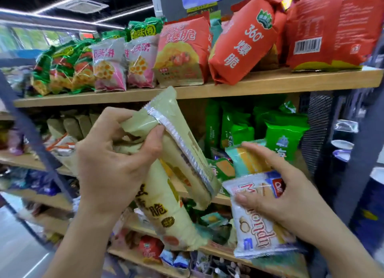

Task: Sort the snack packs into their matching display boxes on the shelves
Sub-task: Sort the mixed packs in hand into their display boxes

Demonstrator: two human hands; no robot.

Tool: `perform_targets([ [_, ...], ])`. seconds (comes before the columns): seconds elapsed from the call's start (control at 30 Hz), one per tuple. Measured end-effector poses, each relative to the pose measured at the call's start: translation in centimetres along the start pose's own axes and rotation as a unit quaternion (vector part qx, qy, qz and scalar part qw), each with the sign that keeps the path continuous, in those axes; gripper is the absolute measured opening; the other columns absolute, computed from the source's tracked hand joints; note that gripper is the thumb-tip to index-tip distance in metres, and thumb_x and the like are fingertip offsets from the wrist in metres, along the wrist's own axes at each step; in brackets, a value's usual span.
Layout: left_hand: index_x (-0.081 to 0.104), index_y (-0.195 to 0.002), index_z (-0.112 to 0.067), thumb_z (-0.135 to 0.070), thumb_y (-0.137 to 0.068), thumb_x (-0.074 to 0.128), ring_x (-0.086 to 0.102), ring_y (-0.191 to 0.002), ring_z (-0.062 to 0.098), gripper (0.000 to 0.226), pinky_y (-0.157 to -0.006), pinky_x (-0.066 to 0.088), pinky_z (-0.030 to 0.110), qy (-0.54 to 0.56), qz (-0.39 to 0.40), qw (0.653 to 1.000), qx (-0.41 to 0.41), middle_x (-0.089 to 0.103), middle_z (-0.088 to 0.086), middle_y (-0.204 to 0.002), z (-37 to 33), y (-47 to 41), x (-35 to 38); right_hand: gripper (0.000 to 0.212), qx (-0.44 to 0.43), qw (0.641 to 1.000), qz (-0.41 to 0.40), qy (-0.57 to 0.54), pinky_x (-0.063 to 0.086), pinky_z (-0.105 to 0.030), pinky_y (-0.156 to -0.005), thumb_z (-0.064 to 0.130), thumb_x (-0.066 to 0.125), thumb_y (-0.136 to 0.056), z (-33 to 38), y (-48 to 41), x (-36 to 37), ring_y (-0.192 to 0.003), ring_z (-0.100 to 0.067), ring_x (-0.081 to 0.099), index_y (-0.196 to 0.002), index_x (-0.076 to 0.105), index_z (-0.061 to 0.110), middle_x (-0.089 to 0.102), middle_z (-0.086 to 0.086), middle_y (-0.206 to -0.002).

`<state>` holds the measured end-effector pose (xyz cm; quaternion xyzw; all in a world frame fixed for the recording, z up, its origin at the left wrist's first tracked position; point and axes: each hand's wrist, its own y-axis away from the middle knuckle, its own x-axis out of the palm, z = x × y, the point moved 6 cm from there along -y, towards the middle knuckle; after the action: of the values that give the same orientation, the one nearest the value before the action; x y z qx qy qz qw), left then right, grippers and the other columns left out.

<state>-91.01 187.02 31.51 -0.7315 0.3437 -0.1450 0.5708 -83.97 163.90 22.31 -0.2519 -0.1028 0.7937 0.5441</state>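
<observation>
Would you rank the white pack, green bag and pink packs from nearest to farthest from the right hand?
1. White pack: held in the right hand.
2. Green bag: just above, on the right.
3. Pink packs: top shelf, far left.

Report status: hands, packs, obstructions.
Left hand grips two pale green packs. Right hand holds white pack and teal pack. Nothing between hands and shelves.

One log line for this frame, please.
left hand: grips two pale packs | right hand: holds white pack, teal pack | stage: packs in hands before shelf
</observation>
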Motion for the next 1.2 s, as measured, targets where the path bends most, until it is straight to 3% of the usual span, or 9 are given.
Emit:
perform_targets([
  [0.1,0.057,-0.091,-0.026,-0.031,-0.083,0.074,0.061,-0.069,-0.005,0.020,-0.057,0.043,0.005,-0.020,0.061,0.998,-0.024,0.065,-0.022,-0.081,2.5,0.7,-1.3,0.094,0.026,0.998,0.033,-0.036,0.055,-0.014,-0.069,0.025,0.090,-0.055,-0.7,-1.2,3.5,-0.084,-0.007,0.073,-0.122,0.041,0.070,0.067,0.030,-0.104],
  [0.4,0.060,-0.090,-0.021,-0.035,-0.082,0.069,0.060,-0.062,0.010,0.019,-0.052,0.047,0.024,0.003,0.139,0.989,-0.055,0.061,-0.009,-0.072,12.5,2.9,-7.2,0.114,0.117,0.918,0.200,-0.321,0.057,-0.035,-0.076,0.003,0.083,-0.060,-3.6,-5.6,19.3,-0.100,-0.031,0.070,-0.146,0.028,0.054,0.068,-0.011,-0.125],
  [0.47,0.061,-0.094,-0.023,-0.034,-0.083,0.069,0.062,-0.065,0.014,0.018,-0.053,0.049,0.033,0.057,0.171,0.981,-0.074,0.062,-0.006,-0.077,15.0,3.3,-8.3,0.100,0.085,0.844,0.276,-0.453,0.053,-0.042,-0.088,-0.025,0.044,-0.083,-3.0,-6.3,23.8,-0.111,-0.041,0.063,-0.157,0.012,0.035,0.053,-0.030,-0.137],
  [0.57,0.062,-0.098,-0.025,-0.035,-0.083,0.069,0.063,-0.071,0.017,0.019,-0.058,0.051,0.038,0.109,0.212,0.965,-0.111,0.064,-0.004,-0.083,18.7,3.4,-9.9,0.094,0.021,0.791,0.258,-0.555,0.045,-0.051,-0.100,-0.034,-0.018,-0.065,-2.3,-7.9,27.0,-0.121,-0.049,0.052,-0.148,-0.023,0.009,0.043,-0.040,-0.135],
  [0.67,0.061,-0.108,-0.028,-0.038,-0.084,0.068,0.066,-0.080,0.018,0.027,-0.064,0.053,0.038,0.107,0.232,0.960,-0.113,0.067,-0.005,-0.090,21.5,3.0,-11.3,0.085,0.072,0.822,0.251,-0.506,0.054,-0.050,-0.091,-0.027,0.042,-0.084,-2.4,-9.2,30.9,-0.109,-0.043,0.063,-0.152,0.020,0.019,0.055,-0.036,-0.128],
  [0.73,0.053,-0.123,-0.036,-0.045,-0.084,0.065,0.067,-0.083,0.013,0.042,-0.068,0.055,0.032,0.066,0.234,0.963,-0.114,0.067,-0.011,-0.093,23.0,2.5,-12.1,0.089,0.146,0.834,0.191,-0.497,0.060,-0.047,-0.075,0.006,0.096,-0.049,-3.4,-9.8,31.8,-0.092,-0.039,0.070,-0.128,0.061,0.024,0.065,-0.030,-0.118],
  [0.87,0.047,-0.130,-0.038,-0.058,-0.082,0.061,0.062,-0.072,0.004,0.054,-0.063,0.055,0.033,-0.080,0.206,0.973,-0.061,0.060,-0.020,-0.081,24.7,0.6,-14.3,0.095,0.161,0.902,0.088,-0.391,0.058,-0.032,-0.057,0.012,0.101,-0.024,-1.7,-11.5,33.1,-0.072,-0.027,0.074,-0.112,0.069,0.032,0.075,-0.015,-0.094],
  [1.1,0.055,-0.123,-0.055,-0.073,-0.073,0.060,0.066,-0.081,0.002,0.053,-0.071,0.055,0.026,-0.028,0.327,0.931,-0.159,0.068,-0.015,-0.085,27.5,-0.6,-14.9,0.107,0.049,0.990,0.037,-0.127,0.054,-0.038,-0.096,0.030,0.097,-0.054,-1.0,-14.0,35.5,-0.118,-0.015,0.062,-0.130,0.032,0.069,0.051,0.017,-0.139],
  [1.2,0.059,-0.117,-0.050,-0.070,-0.076,0.059,0.068,-0.090,0.002,0.045,-0.077,0.058,0.030,0.019,0.348,0.914,-0.205,0.071,-0.016,-0.096,28.5,-0.6,-14.3,0.113,-0.046,0.997,-0.048,0.041,0.031,0.003,-0.094,0.034,0.094,-0.058,-0.9,-14.7,36.7,-0.127,0.019,0.030,-0.136,0.019,0.065,0.028,0.029,-0.142],
])
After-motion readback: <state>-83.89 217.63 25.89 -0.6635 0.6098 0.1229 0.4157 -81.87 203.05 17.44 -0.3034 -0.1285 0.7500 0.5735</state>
